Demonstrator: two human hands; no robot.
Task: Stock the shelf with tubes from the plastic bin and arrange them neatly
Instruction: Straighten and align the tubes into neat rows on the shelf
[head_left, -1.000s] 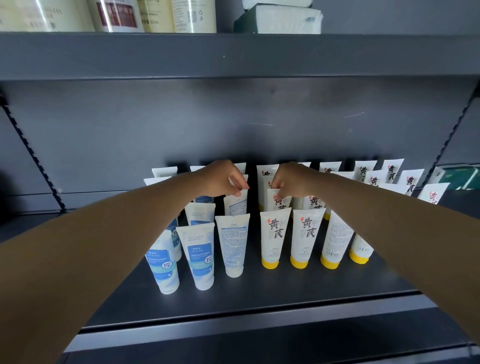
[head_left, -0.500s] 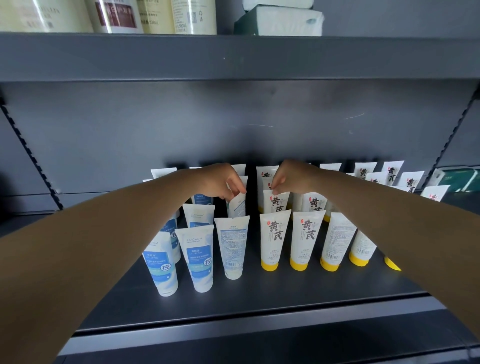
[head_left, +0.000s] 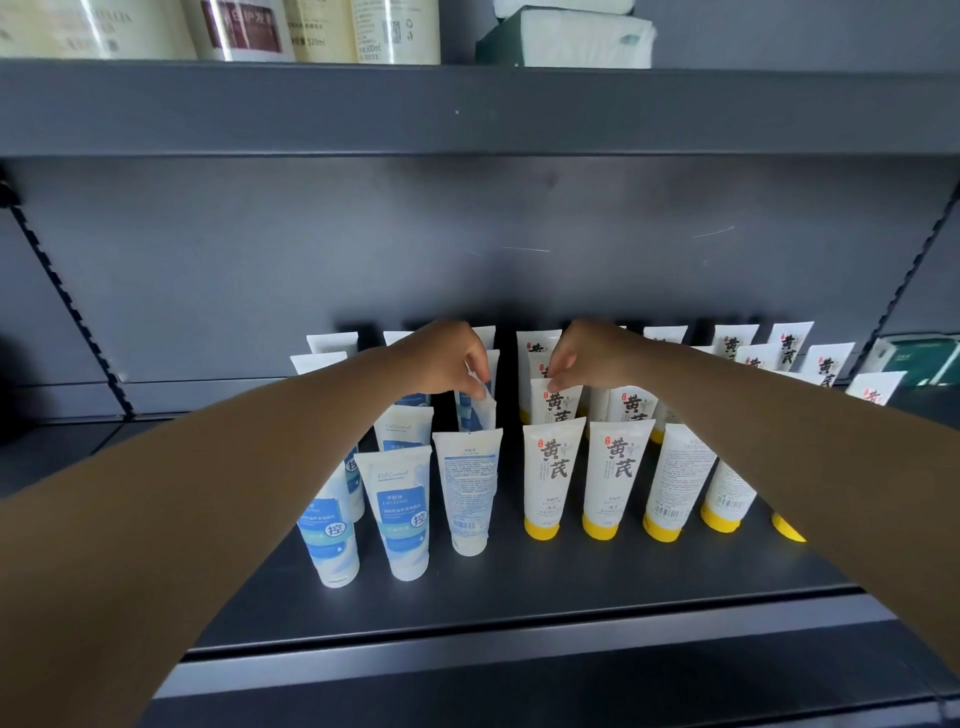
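Left hand (head_left: 441, 358) pinching a blue tube (head_left: 480, 413), right hand (head_left: 587, 356) pinching a yellow-capped tube (head_left: 556, 408), rows of tubes on grey shelf (head_left: 519, 597)

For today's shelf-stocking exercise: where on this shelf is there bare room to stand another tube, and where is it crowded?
Free: the shelf strip before the front row, and the stretch left of the blue tubes. Crowded: the middle rows, where the left hand and right hand pinch tubes, and the yellow-capped tubes rightward.

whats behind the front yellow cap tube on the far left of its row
Another yellow-cap tube, pinched at its top by the right hand, with one more behind; their caps are hidden.
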